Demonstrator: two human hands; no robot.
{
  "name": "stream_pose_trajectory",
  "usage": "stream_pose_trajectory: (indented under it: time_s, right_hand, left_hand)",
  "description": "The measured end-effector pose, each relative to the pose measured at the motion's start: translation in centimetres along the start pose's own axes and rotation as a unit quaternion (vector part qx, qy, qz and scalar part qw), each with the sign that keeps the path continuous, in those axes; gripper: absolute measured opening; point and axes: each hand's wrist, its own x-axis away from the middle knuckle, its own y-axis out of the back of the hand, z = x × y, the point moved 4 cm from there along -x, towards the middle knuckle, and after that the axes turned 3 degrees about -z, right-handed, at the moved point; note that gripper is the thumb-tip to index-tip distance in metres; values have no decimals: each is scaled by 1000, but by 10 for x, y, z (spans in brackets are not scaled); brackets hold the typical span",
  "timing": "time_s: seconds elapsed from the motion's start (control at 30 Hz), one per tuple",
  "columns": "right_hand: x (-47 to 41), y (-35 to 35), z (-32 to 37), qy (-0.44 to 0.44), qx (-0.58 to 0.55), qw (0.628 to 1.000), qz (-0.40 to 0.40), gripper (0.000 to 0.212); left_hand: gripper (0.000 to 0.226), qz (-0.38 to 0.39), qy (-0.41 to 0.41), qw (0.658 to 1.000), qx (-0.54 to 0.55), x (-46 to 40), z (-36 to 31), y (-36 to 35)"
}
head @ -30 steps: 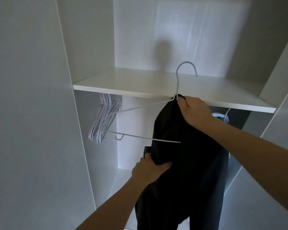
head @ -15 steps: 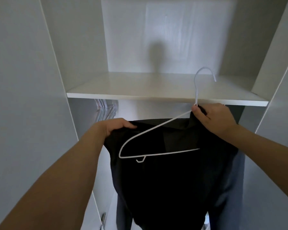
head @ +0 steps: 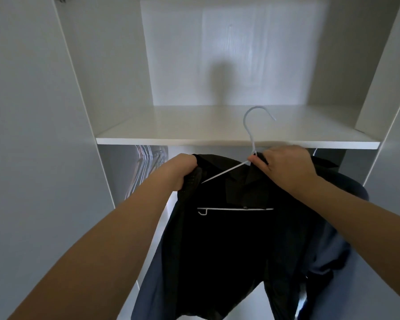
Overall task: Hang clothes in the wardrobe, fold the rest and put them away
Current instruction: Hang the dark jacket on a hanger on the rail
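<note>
A black collared shirt hangs spread in front of the wardrobe opening, draped over a white wire hanger. The hanger's hook stands up in front of the white shelf; its bottom bar shows across the shirt's chest. My right hand pinches the hanger's neck together with the shirt collar. My left hand grips the shirt's left shoulder and holds it over the hanger's left arm. The hanger's right arm is hidden under the cloth.
Several empty white hangers hang in a bunch below the shelf at the left. A dark garment hangs behind my right hand. White wardrobe side panels stand at both sides. The compartment above the shelf holds nothing.
My left hand went from low on the shirt up to its left shoulder and pulled the cloth over the hanger's left arm. The shirt now hangs spread wide on the hanger.
</note>
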Motion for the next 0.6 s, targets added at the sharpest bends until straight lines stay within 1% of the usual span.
stream_pose_trajectory:
  time_s: [0.07, 0.13, 0.2, 0.23, 0.27, 0.33, 0.37, 0.4, 0.43, 0.47, 0.5, 0.53, 0.57, 0.6]
  right_hand:
    - [-3, 2, 10, -16, -10, 1000, 18, 64]
    - [-6, 3, 21, -43, -42, 998, 31, 57]
    - [-7, -2, 26, -105, -105, 986, 79, 51]
    - [-8, -4, 25, -137, -137, 976, 103, 51]
    - [-7, -7, 22, -166, -163, 965, 120, 52]
    - [-7, -10, 14, -204, -205, 948, 130, 55]
    - [-7, -11, 11, -215, -223, 942, 130, 56]
    - [-7, -11, 10, -225, -239, 936, 126, 58]
    - [-8, -10, 9, -234, -255, 931, 118, 59]
    - [-9, -8, 7, -247, -268, 925, 105, 58]
    - [-9, -6, 4, -261, -278, 920, 92, 57]
    - [-10, -4, 0, -274, -283, 915, 81, 56]
    - [-10, -1, -4, -286, -285, 912, 74, 56]
    - [-11, 0, -6, -295, -290, 908, 72, 56]
  left_hand:
    - [29, 43, 25, 991, 125, 9, -3, -11]
    - [31, 100, 29, 971, 213, 19, -10, -27]
    - [21, 150, 32, 960, 235, 33, -11, -44]
    - [15, 155, 32, 963, 218, 36, -9, -49]
    - [17, 154, 29, 967, 201, 38, -8, -51]
    - [23, 151, -7, 979, 139, 38, -12, -49]
    - [23, 150, -54, 983, 90, 41, -20, -47]
    - [24, 143, -119, 982, 19, 41, -28, -44]
    - [27, 128, -204, 967, -80, 41, -36, -39]
    - [31, 95, -289, 934, -188, 42, -43, -34]
    - [38, 41, -350, 892, -283, 40, -45, -26]
    - [47, -8, -380, 857, -348, 35, -43, -17]
    - [50, -25, -371, 848, -378, 27, -36, -10]
    - [45, -22, -349, 852, -389, 19, -28, -5]
